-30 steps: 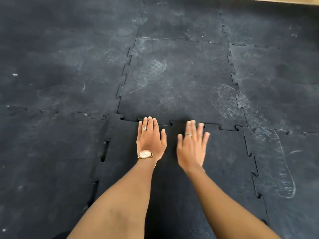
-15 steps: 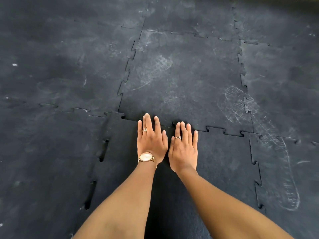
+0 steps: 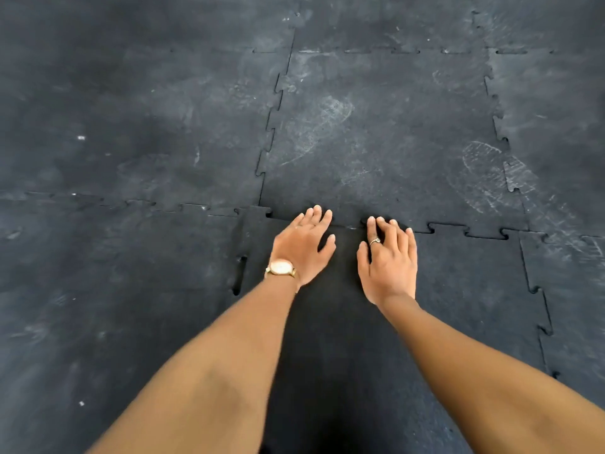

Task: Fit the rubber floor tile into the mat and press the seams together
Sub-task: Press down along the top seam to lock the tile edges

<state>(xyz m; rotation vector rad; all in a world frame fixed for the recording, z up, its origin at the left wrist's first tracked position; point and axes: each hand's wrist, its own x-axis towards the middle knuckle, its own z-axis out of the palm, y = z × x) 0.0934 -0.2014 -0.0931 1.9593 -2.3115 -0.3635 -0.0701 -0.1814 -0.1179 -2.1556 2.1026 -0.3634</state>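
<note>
- Rubber floor tile (image 3: 465, 290): dark, lower centre of the frame, jigsaw edges meeting the mat on three sides.
- Mat (image 3: 131, 142): scuffed black interlocking tiles, filling the frame; dusty shoe prints at centre and right.
- Far seam (image 3: 465, 231): partly seated; small gaps visible right of the hands.
- Left seam (image 3: 240, 273): open slot visible.
- Left hand (image 3: 302, 249): flat on the tile, fingers spread, holding nothing, tips at the far seam; watch (image 3: 281, 267) on wrist.
- Right hand (image 3: 389, 260): palm down, fingers splayed, empty; ring (image 3: 375, 240) worn.
</note>
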